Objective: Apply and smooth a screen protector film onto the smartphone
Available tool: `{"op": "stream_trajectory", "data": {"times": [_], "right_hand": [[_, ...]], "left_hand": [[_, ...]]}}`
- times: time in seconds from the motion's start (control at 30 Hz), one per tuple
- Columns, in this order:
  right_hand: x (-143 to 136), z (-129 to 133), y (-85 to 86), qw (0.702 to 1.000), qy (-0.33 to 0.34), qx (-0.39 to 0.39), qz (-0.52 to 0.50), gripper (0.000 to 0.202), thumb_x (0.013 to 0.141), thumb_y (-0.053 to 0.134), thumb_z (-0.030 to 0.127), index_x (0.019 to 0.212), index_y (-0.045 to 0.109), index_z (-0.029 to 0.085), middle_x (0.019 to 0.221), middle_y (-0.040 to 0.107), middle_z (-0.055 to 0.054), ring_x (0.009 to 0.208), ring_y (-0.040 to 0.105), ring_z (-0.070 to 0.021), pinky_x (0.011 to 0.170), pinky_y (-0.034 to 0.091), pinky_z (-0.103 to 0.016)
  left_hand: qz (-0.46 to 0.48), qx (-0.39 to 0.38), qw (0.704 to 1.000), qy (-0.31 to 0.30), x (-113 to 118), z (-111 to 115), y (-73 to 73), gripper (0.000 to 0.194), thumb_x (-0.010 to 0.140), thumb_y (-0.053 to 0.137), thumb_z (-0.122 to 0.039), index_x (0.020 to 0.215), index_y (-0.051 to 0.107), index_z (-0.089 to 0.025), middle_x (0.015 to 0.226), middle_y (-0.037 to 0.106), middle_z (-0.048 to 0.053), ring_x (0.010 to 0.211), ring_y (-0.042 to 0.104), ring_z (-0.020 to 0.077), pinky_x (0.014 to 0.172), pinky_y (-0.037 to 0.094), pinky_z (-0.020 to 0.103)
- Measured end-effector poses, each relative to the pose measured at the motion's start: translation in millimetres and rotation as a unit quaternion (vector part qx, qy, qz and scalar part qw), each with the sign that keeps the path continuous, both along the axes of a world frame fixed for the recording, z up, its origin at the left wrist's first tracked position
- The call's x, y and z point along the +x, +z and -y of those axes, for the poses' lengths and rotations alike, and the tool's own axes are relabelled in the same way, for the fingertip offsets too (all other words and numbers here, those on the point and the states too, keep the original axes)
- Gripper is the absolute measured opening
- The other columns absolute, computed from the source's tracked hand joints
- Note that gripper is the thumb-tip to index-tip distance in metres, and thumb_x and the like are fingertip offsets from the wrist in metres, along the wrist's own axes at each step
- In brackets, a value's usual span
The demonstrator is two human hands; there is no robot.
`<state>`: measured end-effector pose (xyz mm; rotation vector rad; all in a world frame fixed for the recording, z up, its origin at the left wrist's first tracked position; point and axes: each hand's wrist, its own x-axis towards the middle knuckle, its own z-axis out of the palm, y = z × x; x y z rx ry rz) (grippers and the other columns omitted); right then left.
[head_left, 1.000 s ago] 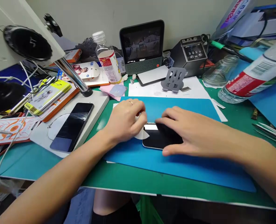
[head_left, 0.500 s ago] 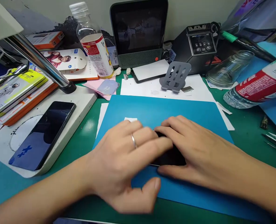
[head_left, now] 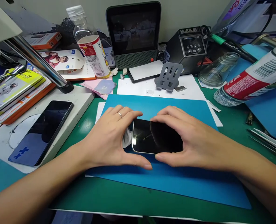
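The person's left hand [head_left: 105, 140] is spread, thumb and fingers apart, with a crumpled whitish cloth [head_left: 127, 139] inside its curve. Just to its right, over the flat blue mat [head_left: 184, 183], lies the black glass-fronted phone [head_left: 142, 137], its long axis running left to right, from one hand towards the other. The right hand [head_left: 196, 140] is nearer, clamped across the phone's right part.

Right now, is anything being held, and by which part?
The right hand holds the phone on the blue mat by its long edges, thumb near, fingers far. Whether the left hand holds the white wipe can't be told.
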<state>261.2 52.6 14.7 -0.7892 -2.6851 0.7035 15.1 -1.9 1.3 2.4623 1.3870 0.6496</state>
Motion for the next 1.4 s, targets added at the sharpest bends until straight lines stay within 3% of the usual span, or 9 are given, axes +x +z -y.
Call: {"op": "stream_trajectory", "data": {"times": [0.1, 0.27, 0.43, 0.6, 0.8, 0.9, 1.0, 1.23, 1.4], "right_hand": [[-0.5, -1.2, 2.3, 1.000, -0.002, -0.021, -0.007, 0.057, 0.077, 0.078, 0.047, 0.124, 0.060, 0.021, 0.116, 0.060, -0.010, 0.099, 0.063, -0.0255, 0.078, 0.056, -0.037], [-0.9, -1.7, 4.0, 0.999, 0.019, -0.039, -0.022, 0.058, 0.075, 0.079, 0.047, 0.124, 0.060, 0.021, 0.115, 0.060, -0.009, 0.101, 0.063, -0.0252, 0.079, 0.057, -0.036], [-1.6, -2.3, -0.6, 0.998, 0.024, 0.007, -0.052, 0.063, 0.074, 0.081, 0.045, 0.127, 0.060, 0.019, 0.116, 0.060, -0.012, 0.106, 0.062, -0.0289, 0.083, 0.057, -0.040], [-1.4, -4.8, -4.7, 0.992, 0.041, 0.069, -0.100, 0.072, 0.078, 0.079, 0.054, 0.138, 0.054, 0.022, 0.123, 0.060, -0.014, 0.114, 0.060, -0.0319, 0.091, 0.056, -0.046], [-0.8, -4.0, -4.7, 0.984, 0.060, 0.109, -0.131, 0.085, 0.083, 0.075, 0.054, 0.153, 0.039, 0.024, 0.138, 0.056, -0.016, 0.127, 0.055, -0.0330, 0.105, 0.050, -0.049], [-0.8, -0.5, -0.8, 0.980, 0.068, 0.127, -0.139, 0.092, 0.080, 0.074, 0.060, 0.156, 0.036, 0.026, 0.143, 0.052, -0.016, 0.132, 0.052, -0.0344, 0.111, 0.046, -0.051], [0.0, 2.1, 3.6, 0.976, 0.058, 0.137, -0.160, 0.094, 0.076, 0.073, 0.066, 0.156, 0.037, 0.032, 0.143, 0.053, -0.013, 0.132, 0.051, -0.0363, 0.113, 0.044, -0.053], [0.4, 2.2, 1.1, 0.974, 0.080, 0.055, -0.202, 0.106, 0.064, 0.083, 0.066, 0.155, 0.036, 0.039, 0.146, 0.049, -0.010, 0.136, 0.048, -0.0357, 0.116, 0.039, -0.054], [-2.1, 10.2, 0.9, 0.964, 0.078, -0.048, -0.249, 0.098, 0.069, 0.079, 0.068, 0.153, 0.037, 0.042, 0.153, 0.043, -0.007, 0.141, 0.045, -0.0351, 0.114, 0.042, -0.052]], "left_hand": [[-0.003, 0.003, 1.000, 0.003, -0.3, -0.3, -1.3, 0.091, 0.064, 0.073, -0.082, 0.121, 0.057, -0.014, 0.102, 0.066, 0.010, 0.092, 0.056, 0.0275, 0.081, 0.041, 0.040], [0.049, -0.010, 0.999, -0.015, 0.9, 1.6, -4.3, 0.061, 0.074, 0.080, -0.058, 0.112, 0.055, -0.017, 0.100, 0.067, 0.007, 0.087, 0.057, 0.0234, 0.077, 0.043, 0.037], [0.132, -0.054, 0.989, -0.032, 0.9, -0.9, -7.1, 0.078, 0.064, 0.086, -0.063, 0.119, 0.052, -0.020, 0.109, 0.064, 0.008, 0.097, 0.061, 0.0260, 0.082, 0.048, 0.039], [0.232, -0.027, 0.972, -0.030, 4.5, 0.4, -8.7, 0.074, 0.066, 0.090, -0.047, 0.124, 0.052, -0.022, 0.118, 0.062, 0.009, 0.106, 0.061, 0.0255, 0.092, 0.051, 0.039], [0.395, -0.052, 0.917, -0.026, 13.7, 10.4, -5.8, 0.076, 0.067, 0.092, -0.031, 0.132, 0.053, -0.025, 0.132, 0.059, 0.009, 0.122, 0.060, 0.0256, 0.100, 0.054, 0.036], [0.450, -0.075, 0.889, -0.048, 14.3, 12.1, -4.5, 0.083, 0.069, 0.092, -0.030, 0.141, 0.050, -0.027, 0.137, 0.062, 0.008, 0.125, 0.062, 0.0267, 0.104, 0.054, 0.038], [0.459, -0.076, 0.882, -0.076, 13.1, 13.6, -4.0, 0.086, 0.068, 0.092, -0.034, 0.143, 0.052, -0.029, 0.136, 0.065, 0.007, 0.128, 0.061, 0.0289, 0.109, 0.052, 0.039], [0.421, -0.057, 0.901, -0.088, 13.8, 15.4, -1.3, 0.091, 0.070, 0.090, -0.041, 0.149, 0.049, -0.028, 0.142, 0.062, 0.009, 0.132, 0.058, 0.0312, 0.108, 0.053, 0.040], [0.421, -0.051, 0.898, -0.115, 15.9, 14.8, -0.8, 0.092, 0.071, 0.090, -0.040, 0.151, 0.045, -0.034, 0.148, 0.057, 0.006, 0.138, 0.053, 0.0328, 0.113, 0.049, 0.044]]}}
